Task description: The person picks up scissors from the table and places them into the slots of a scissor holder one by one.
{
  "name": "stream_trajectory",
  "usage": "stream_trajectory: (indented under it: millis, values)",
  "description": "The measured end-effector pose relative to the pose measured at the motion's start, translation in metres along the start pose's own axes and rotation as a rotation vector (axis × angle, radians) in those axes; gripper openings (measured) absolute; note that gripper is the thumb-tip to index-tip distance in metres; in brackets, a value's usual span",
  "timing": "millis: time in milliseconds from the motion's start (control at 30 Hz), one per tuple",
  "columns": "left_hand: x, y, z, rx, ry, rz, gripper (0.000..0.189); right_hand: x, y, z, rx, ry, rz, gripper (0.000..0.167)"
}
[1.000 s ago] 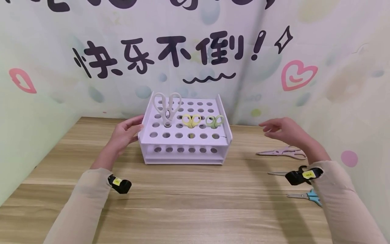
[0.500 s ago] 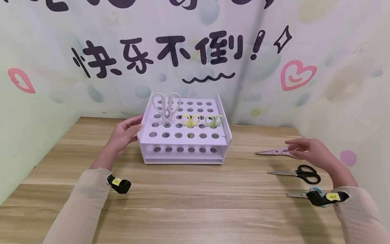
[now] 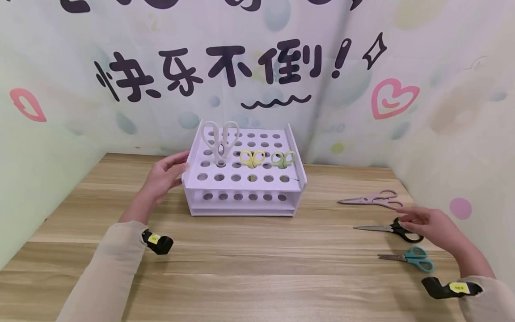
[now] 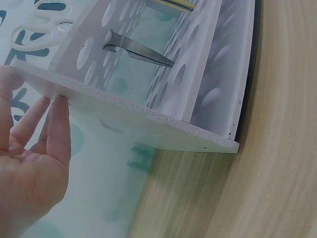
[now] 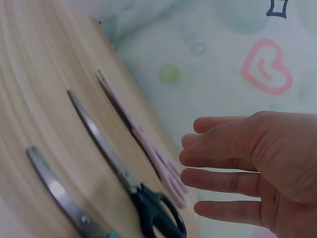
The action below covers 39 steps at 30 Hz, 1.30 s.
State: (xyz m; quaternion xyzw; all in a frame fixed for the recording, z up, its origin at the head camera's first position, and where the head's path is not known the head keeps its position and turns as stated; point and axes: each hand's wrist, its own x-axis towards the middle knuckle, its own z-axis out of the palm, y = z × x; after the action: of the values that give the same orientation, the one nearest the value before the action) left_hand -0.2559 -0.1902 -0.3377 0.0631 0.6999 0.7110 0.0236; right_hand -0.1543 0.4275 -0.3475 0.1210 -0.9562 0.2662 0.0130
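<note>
In the head view, my left hand [image 3: 162, 176] touches the left side panel of a white rack [image 3: 243, 183] with rows of round holes. Its fingertips rest against the panel's outer face in the left wrist view. White-handled scissors [image 3: 220, 143], yellow-handled scissors [image 3: 252, 158] and green-handled scissors [image 3: 283, 159] stand upright in the rack; a metal blade [image 4: 143, 52] shows beneath its top board. My right hand [image 3: 436, 228], holding nothing, hovers over the handles of black scissors [image 3: 398, 229], its fingers loosely bent and apart from them in the right wrist view.
Pink scissors [image 3: 372, 200] lie behind the black pair, and teal-handled scissors [image 3: 410, 258] lie in front, all with blades pointing left. The wooden table [image 3: 257, 268] ends at a printed wall cloth [image 3: 342, 125] behind the rack.
My right hand has moved right, down and nearer, from beside the rack past the pink scissors to above the black ones. My left hand and the rack have stayed put.
</note>
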Motion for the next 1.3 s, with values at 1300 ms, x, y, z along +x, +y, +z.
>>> stream_trajectory:
  millis: [1300]
  values:
    - [-0.001,0.001,0.0,-0.03,-0.009,-0.002,0.056,-0.077,0.053,0.038,-0.033,0.104,0.19,0.047]
